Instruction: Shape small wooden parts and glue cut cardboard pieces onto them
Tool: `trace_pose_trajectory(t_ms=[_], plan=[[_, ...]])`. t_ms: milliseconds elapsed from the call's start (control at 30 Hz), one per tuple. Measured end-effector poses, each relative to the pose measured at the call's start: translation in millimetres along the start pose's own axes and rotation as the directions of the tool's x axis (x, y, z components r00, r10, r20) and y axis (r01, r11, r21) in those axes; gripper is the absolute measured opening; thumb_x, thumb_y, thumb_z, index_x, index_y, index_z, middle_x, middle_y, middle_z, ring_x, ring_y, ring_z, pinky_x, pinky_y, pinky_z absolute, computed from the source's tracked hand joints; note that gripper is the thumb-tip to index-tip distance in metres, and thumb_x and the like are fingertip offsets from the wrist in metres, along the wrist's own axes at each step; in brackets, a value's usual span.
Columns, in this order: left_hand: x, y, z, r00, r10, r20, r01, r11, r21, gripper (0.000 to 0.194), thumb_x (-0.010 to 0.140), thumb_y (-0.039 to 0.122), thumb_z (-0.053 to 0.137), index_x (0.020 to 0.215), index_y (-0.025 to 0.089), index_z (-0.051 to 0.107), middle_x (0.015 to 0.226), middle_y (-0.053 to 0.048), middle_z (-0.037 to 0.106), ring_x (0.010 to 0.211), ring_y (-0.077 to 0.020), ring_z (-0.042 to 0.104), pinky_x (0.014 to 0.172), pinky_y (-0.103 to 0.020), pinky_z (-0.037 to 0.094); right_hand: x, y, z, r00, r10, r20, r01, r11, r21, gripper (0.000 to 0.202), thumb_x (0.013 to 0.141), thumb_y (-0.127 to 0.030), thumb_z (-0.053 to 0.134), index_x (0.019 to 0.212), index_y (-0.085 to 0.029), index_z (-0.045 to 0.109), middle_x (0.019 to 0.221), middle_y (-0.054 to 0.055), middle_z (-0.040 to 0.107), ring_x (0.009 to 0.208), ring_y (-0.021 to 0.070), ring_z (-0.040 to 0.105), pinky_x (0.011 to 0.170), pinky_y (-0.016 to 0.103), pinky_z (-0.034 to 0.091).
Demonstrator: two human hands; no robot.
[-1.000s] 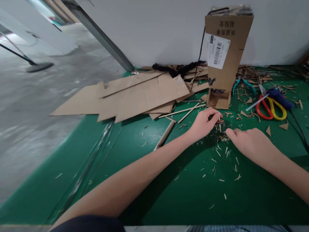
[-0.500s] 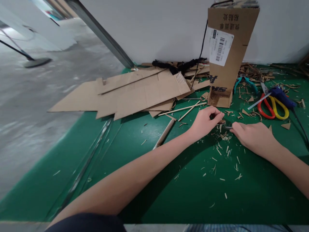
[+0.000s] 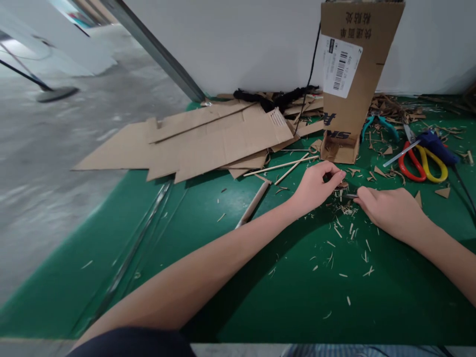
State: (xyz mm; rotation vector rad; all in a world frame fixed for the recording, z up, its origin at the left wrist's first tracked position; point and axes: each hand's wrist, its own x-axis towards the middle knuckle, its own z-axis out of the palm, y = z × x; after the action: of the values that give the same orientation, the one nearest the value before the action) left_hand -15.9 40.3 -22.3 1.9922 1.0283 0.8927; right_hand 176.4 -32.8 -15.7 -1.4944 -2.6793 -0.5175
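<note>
My left hand (image 3: 320, 184) pinches a small brown piece (image 3: 342, 185), probably cardboard, between thumb and fingertips; part of it is hidden by the fingers. Close on its right, my right hand (image 3: 388, 208) is closed around a thin grey metal tool (image 3: 349, 196). Only the tool's slim tip shows, pointing left toward the brown piece, and its kind is hidden. Pale thin shavings (image 3: 348, 210) lie heaped under the fingertips and scatter over the green table top (image 3: 297, 297).
Behind the hands stands a tall cardboard box (image 3: 351, 89). Scissors (image 3: 422, 161), a blue glue gun (image 3: 437, 146) and teal pliers (image 3: 379, 126) lie right. Flat cardboard sheets (image 3: 223, 139), wooden sticks (image 3: 286, 168) and a rolled tube (image 3: 253, 203) lie left.
The view has shifted very slightly. Both hands stay in nearly the same place, with the same grips; the brown piece is turned a little.
</note>
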Motion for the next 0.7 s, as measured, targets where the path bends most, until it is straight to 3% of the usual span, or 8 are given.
trace_pose_trajectory(t_ms=[167, 333, 500, 700], plan=[[-0.2, -1.1, 0.1, 1.000, -0.018, 0.003, 0.018, 1.000, -0.007, 0.024, 0.090, 0.030, 0.053, 0.070, 0.017, 0.057, 0.071, -0.003, 0.061, 0.067, -0.0145, 0.056, 0.063, -0.028, 0.043, 1.3, 0.3, -0.1, 1.000, 0.006, 0.023, -0.006, 1.000, 0.005, 0.038, 0.100, -0.034, 0.022, 0.078, -0.018, 0.050, 0.052, -0.002, 0.046, 0.039, 0.0098, 0.023, 0.048, 0.029, 0.007], [0.9, -1.5, 2.0, 1.000, -0.019, 0.008, 0.019, 1.000, -0.012, 0.022, 0.089, 0.029, 0.053, 0.071, 0.017, 0.059, 0.071, -0.003, 0.063, 0.069, -0.0152, 0.057, 0.064, -0.028, 0.045, 5.4, 6.3, 1.7, 0.993, 0.030, 0.117, -0.048, 0.987, 0.155, 0.039, 0.099, -0.041, 0.021, 0.087, -0.017, 0.050, 0.057, 0.000, 0.053, 0.041, 0.0100, 0.028, 0.047, 0.027, 0.010], [1.4, -0.1, 5.5, 1.000, -0.019, -0.014, 0.019, 1.000, 0.012, 0.022, 0.088, 0.028, 0.053, 0.071, 0.017, 0.059, 0.069, -0.002, 0.061, 0.067, -0.0143, 0.056, 0.063, -0.027, 0.043, 7.2, 12.9, 2.0, 0.975, 0.044, 0.216, -0.101, 0.960, 0.260, 0.031, 0.097, -0.039, 0.027, 0.098, -0.017, 0.049, 0.069, 0.003, 0.063, 0.047, 0.0122, 0.041, 0.048, 0.026, 0.016], [2.4, -2.6, 7.5, 1.000, -0.028, -0.005, 0.028, 1.000, 0.003, 0.021, 0.087, 0.032, 0.053, 0.073, 0.017, 0.060, 0.069, -0.002, 0.061, 0.066, -0.0148, 0.055, 0.062, -0.027, 0.043, 7.0, 14.9, -2.3, 0.970, 0.042, 0.240, -0.119, 0.941, 0.315, 0.029, 0.097, -0.039, 0.028, 0.099, -0.018, 0.047, 0.069, 0.002, 0.062, 0.048, 0.0128, 0.042, 0.047, 0.026, 0.018]])
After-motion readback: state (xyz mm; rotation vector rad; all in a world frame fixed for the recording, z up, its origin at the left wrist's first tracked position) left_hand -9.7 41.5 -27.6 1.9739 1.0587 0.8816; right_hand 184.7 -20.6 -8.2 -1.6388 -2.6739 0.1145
